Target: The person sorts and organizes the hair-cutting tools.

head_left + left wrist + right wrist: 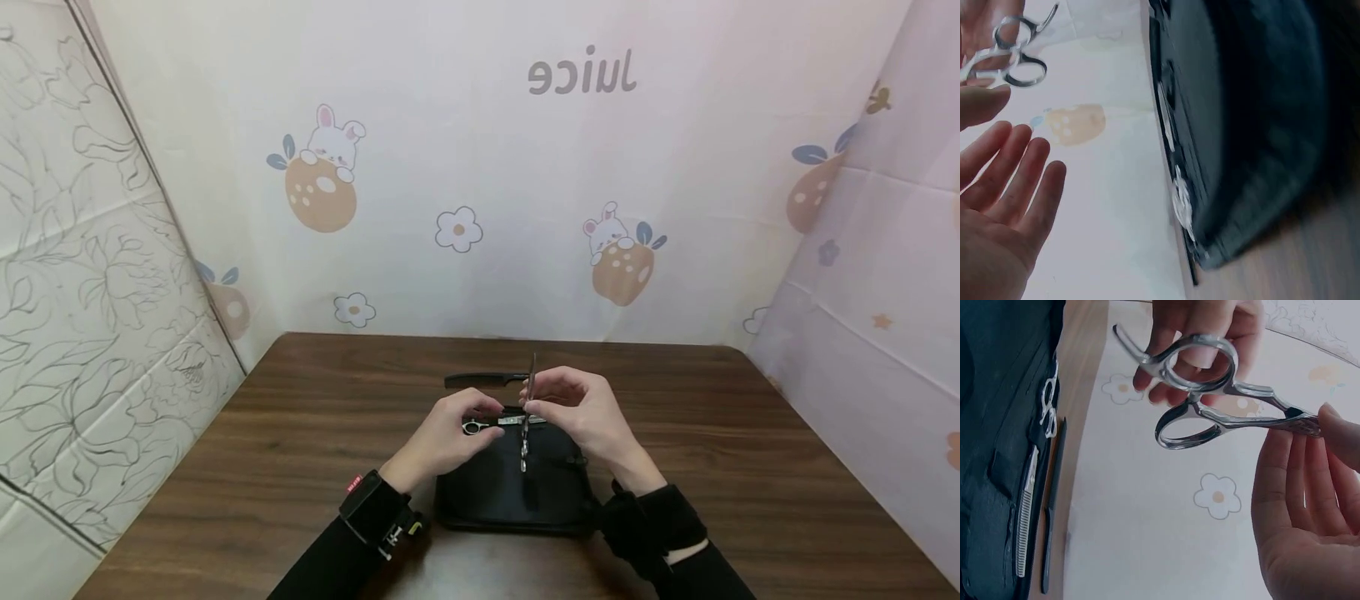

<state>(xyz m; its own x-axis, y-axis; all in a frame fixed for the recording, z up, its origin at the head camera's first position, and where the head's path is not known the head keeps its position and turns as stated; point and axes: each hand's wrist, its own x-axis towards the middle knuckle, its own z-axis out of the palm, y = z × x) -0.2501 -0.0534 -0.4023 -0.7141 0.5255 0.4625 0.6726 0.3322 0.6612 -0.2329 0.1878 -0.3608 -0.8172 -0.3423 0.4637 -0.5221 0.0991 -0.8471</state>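
Observation:
In front of me my right hand [581,408] pinches a pair of silver scissors [1254,420] by the blade end, between thumb and fingertips. Their two finger rings and curved finger rest point away from that hand, toward the left one. My left hand [446,429] hovers beside the handles with thumb and fingers apart; in the left wrist view its fingers [1025,181] are loosely extended and hold nothing. Below both hands lies a black case [517,504]. Thinning scissors [1024,525] with a toothed blade rest along its far part, partly hidden by my left hand in the head view.
A black comb [483,380] lies on the brown wooden table [337,400], just beyond the case. Behind the table hangs a pale curtain [465,150] printed with rabbits and flowers; more curtains close in the left and right sides.

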